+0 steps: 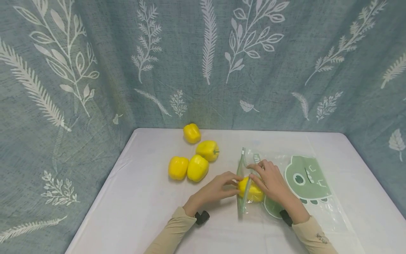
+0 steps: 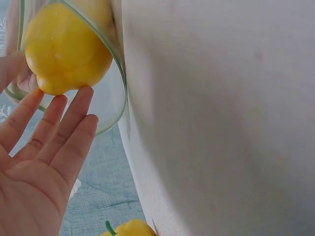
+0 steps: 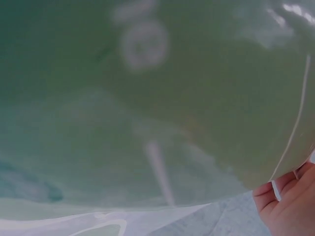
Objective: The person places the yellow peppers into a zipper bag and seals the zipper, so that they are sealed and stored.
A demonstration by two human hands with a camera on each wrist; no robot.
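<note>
A yellow bell pepper (image 1: 254,193) lies just inside the mouth of a clear zip bag (image 1: 312,176) printed with a green cartoon creature. My left hand (image 1: 219,187) is at the mouth from the left. In the left wrist view, its fingers (image 2: 74,115) are spread and fairly straight, their tips against the end of the pepper. My right hand (image 1: 273,181) lies over the bag and pinches the rim of its opening between thumb and fingers. Printed green film fills most of the right wrist view, with the right hand's fingers (image 3: 266,196) at its edge.
Several more yellow bell peppers are grouped left of the bag: one at the back (image 1: 191,133), one with its stem to the right (image 1: 207,150), and two side by side nearer. The white-covered table (image 1: 142,204) meets a leaf-patterned curtain (image 1: 190,63) behind.
</note>
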